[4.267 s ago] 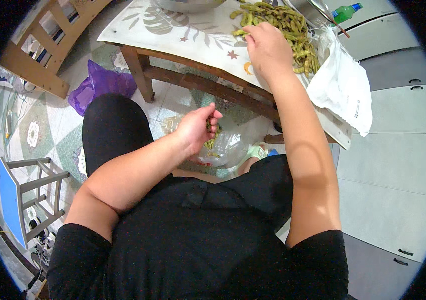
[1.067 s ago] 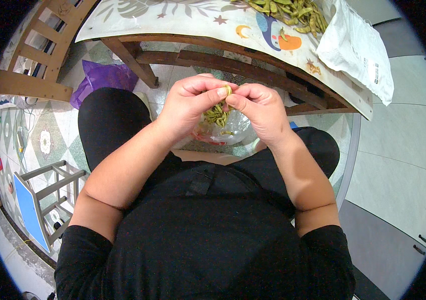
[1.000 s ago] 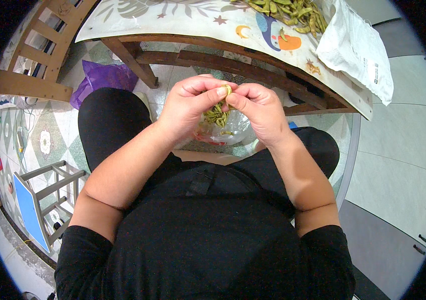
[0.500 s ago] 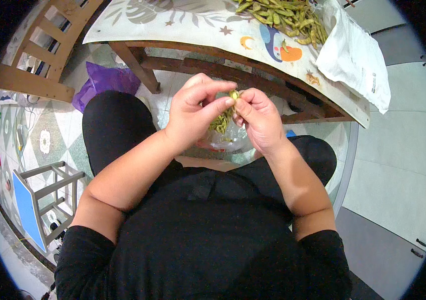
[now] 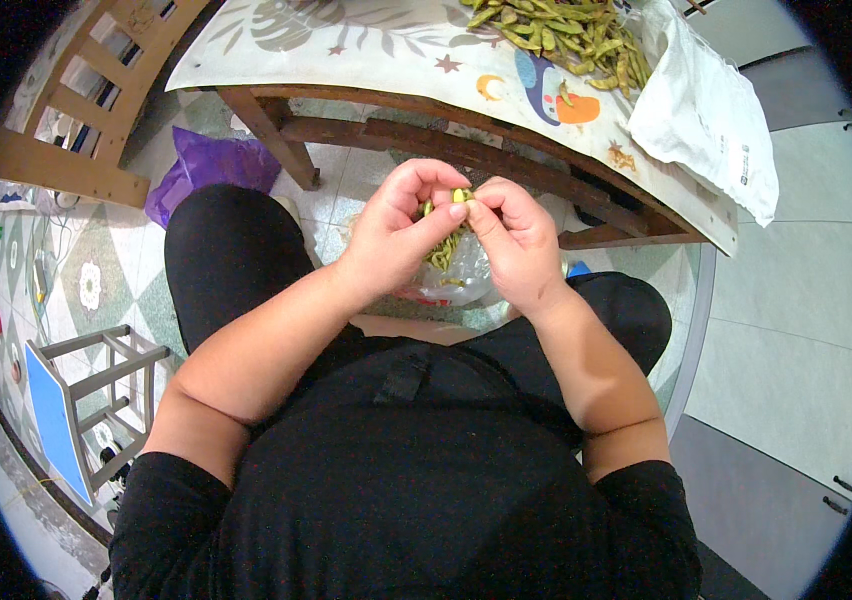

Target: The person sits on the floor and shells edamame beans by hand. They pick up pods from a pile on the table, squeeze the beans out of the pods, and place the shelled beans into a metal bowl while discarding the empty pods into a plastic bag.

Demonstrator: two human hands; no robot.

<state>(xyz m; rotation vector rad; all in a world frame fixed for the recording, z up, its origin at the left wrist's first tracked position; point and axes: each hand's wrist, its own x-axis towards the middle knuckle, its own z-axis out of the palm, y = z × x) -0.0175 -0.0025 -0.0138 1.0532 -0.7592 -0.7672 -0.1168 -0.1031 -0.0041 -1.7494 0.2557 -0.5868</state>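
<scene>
A green bean pod (image 5: 461,196) is pinched between my two hands, over the gap between my knees. My left hand (image 5: 401,220) has its thumb and bent fingers closed on the pod's left side. On the other side, the thumb and curled fingers of my right hand (image 5: 518,238) grip it too. Below them a clear plastic bag (image 5: 466,275) holds green pods or shells (image 5: 443,252), partly hidden by my hands. A heap of green bean pods (image 5: 571,38) lies on the table beyond.
A low wooden table with a patterned cloth (image 5: 376,50) stands ahead, a white plastic bag (image 5: 711,115) hanging over its right edge. On the floor are a purple bag (image 5: 211,170) and, at left, a blue-topped stool (image 5: 58,420). A wooden chair (image 5: 76,150) is at far left.
My left index finger has bent down from its stretched position, and both hands have shifted slightly. The pod stays pinched between them.
</scene>
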